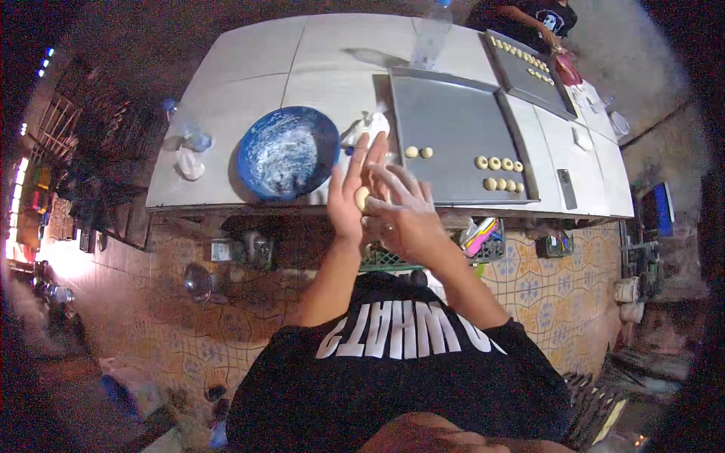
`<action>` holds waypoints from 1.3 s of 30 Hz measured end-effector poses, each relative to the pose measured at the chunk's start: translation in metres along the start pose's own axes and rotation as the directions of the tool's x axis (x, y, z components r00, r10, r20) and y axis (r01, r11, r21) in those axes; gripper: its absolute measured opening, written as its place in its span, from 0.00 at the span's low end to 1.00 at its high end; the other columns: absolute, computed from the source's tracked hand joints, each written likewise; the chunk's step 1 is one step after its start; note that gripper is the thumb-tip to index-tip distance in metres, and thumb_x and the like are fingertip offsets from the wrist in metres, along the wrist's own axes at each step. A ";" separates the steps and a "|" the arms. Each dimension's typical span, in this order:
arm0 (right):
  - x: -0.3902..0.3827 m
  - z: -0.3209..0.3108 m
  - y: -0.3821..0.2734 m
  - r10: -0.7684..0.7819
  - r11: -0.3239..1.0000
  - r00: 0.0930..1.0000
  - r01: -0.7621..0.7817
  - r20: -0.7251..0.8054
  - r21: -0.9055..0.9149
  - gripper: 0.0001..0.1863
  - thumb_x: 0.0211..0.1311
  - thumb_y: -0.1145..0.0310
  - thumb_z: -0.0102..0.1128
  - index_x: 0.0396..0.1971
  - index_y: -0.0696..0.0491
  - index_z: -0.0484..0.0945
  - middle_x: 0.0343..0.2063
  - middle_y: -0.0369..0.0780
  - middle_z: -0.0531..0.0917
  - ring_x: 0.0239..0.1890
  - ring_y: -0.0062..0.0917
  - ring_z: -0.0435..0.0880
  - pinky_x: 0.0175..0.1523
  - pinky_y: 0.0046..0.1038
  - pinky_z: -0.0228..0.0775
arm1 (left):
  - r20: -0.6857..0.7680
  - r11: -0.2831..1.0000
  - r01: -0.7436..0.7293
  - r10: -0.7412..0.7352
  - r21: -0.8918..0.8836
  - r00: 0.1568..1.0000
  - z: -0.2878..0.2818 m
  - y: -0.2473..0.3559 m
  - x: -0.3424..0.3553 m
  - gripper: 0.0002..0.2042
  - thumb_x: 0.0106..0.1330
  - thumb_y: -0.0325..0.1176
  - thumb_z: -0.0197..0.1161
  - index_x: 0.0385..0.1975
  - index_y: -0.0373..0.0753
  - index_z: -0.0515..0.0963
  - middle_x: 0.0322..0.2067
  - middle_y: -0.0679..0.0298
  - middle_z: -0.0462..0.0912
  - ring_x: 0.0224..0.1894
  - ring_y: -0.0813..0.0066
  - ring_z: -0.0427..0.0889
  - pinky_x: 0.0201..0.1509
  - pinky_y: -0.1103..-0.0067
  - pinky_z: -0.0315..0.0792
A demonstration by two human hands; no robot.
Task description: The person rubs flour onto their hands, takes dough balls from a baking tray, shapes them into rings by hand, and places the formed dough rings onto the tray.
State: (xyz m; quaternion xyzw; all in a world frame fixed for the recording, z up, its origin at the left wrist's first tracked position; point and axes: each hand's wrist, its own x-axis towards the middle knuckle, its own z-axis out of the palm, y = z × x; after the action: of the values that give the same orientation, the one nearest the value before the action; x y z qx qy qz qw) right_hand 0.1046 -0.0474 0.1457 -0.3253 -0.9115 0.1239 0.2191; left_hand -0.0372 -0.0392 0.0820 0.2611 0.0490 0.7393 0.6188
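Note:
My left hand [350, 198] is held palm up over the table's front edge, fingers stretched out. Against its palm lies a small pale dough ball [362, 198]. My right hand [408, 215], dusted with flour, bends its fingers over the ball and touches it; some of these fingers are blurred. Left of my hands stands a blue basin [245, 162] coated inside with white flour. On the right, a large grey baking tray [453, 113] carries several dough pieces: a pair [419, 152] near its left edge and two short rows [500, 164] at the near right corner.
A white crumpled bag [370, 127] sits beyond my hands. The tiled tabletop [317, 45] also bears a clear bottle [432, 41], a phone [566, 189] and a second tray [521, 68] of dough pieces. Another person [532, 19] works behind that tray. Crates [489, 245] stand under the table.

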 end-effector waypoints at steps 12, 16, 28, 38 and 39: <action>0.003 -0.003 -0.010 0.124 0.992 0.985 -0.122 -0.116 0.022 0.12 0.54 0.65 0.73 0.40 0.46 0.88 0.59 0.36 0.83 0.60 0.41 0.81 0.64 0.47 0.73 | 0.023 0.963 0.216 -0.215 -0.160 0.976 0.007 -0.003 0.007 0.39 0.80 0.62 0.35 0.82 0.41 0.49 0.82 0.45 0.47 0.85 0.51 0.42 0.85 0.59 0.38; 0.000 0.003 -0.008 0.243 0.959 0.955 -0.209 -0.169 0.193 0.09 0.60 0.65 0.72 0.39 0.51 0.87 0.51 0.43 0.87 0.49 0.43 0.88 0.53 0.43 0.81 | -0.023 0.919 0.251 -0.270 -0.303 0.963 0.007 -0.011 0.006 0.36 0.81 0.60 0.37 0.78 0.39 0.57 0.80 0.47 0.55 0.84 0.56 0.48 0.84 0.63 0.45; 0.014 0.030 -0.020 0.394 0.827 0.918 -0.375 0.044 0.419 0.29 0.58 0.68 0.75 0.60 0.60 0.79 0.51 0.54 0.86 0.54 0.47 0.87 0.59 0.42 0.78 | -0.204 0.973 0.210 -0.225 -0.093 0.953 -0.025 0.013 -0.011 0.35 0.80 0.60 0.35 0.77 0.40 0.59 0.79 0.48 0.57 0.81 0.54 0.55 0.80 0.62 0.50; 0.039 0.051 -0.019 0.430 0.801 0.899 -0.421 0.080 0.426 0.19 0.57 0.73 0.75 0.48 0.59 0.81 0.44 0.50 0.85 0.43 0.40 0.87 0.51 0.37 0.79 | -0.351 0.976 0.110 -0.172 -0.190 0.921 -0.046 0.030 -0.017 0.30 0.81 0.55 0.41 0.68 0.35 0.66 0.75 0.42 0.63 0.76 0.53 0.63 0.75 0.60 0.64; 0.042 0.052 -0.020 0.389 0.869 0.920 -0.350 -0.045 0.350 0.18 0.58 0.74 0.74 0.48 0.58 0.82 0.45 0.50 0.85 0.45 0.42 0.87 0.51 0.38 0.79 | -0.353 0.969 0.117 -0.190 -0.218 0.916 -0.046 0.030 -0.016 0.30 0.81 0.55 0.42 0.68 0.36 0.67 0.75 0.42 0.63 0.75 0.53 0.64 0.75 0.61 0.64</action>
State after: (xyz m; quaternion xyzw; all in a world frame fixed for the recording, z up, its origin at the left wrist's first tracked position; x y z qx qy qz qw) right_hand 0.0398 -0.0400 0.1217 -0.4581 -0.7838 0.2980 0.2949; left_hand -0.0830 -0.0500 0.0494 0.0507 0.1138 0.7254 0.6770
